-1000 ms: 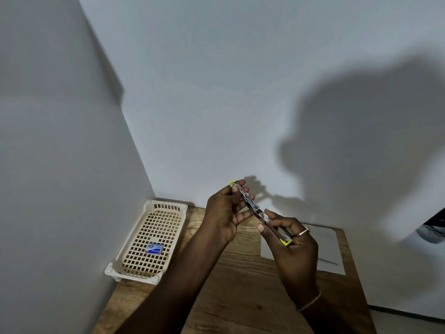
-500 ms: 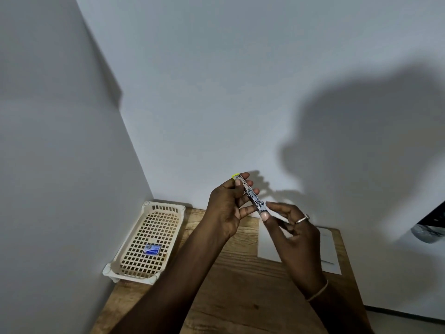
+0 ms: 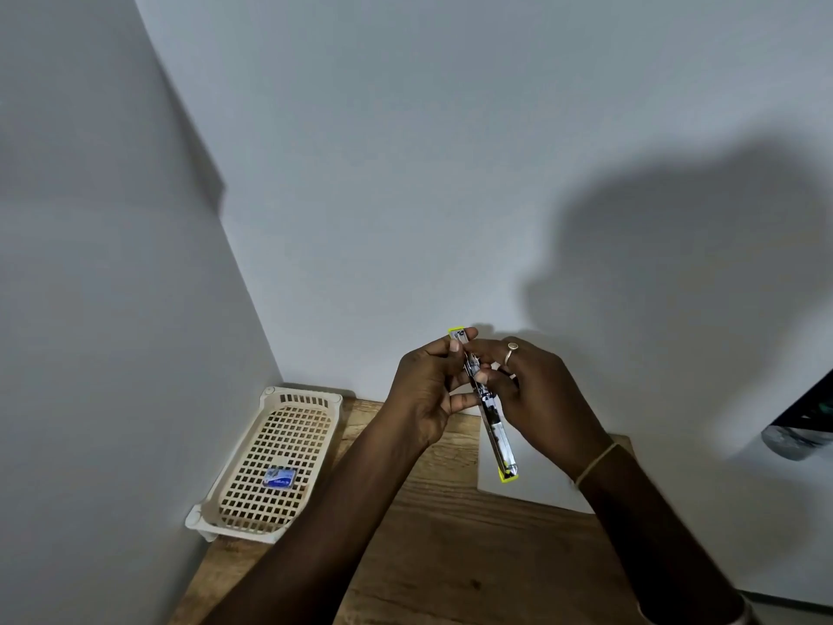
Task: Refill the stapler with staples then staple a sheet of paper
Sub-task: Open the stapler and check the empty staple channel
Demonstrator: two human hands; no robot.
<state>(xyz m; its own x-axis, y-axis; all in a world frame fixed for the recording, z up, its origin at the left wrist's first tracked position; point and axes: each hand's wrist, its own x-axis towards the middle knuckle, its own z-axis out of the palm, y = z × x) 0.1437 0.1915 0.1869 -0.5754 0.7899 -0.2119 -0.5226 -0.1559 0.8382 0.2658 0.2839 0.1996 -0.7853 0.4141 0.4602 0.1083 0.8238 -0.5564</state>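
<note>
Home desk nook: wooden table, plain walls, plastic basket.

The table fills the corner where 2 walls meet. On its far left corner sits a slotted basket, its long side along the left wall. A staple box lies in the basket, nearer its near end. A sheet of paper lies by the far right edge. Above the table, the stapler slants from the far edge to over the paper's left part, with the left hand at its left and the right hand at its right.
</note>
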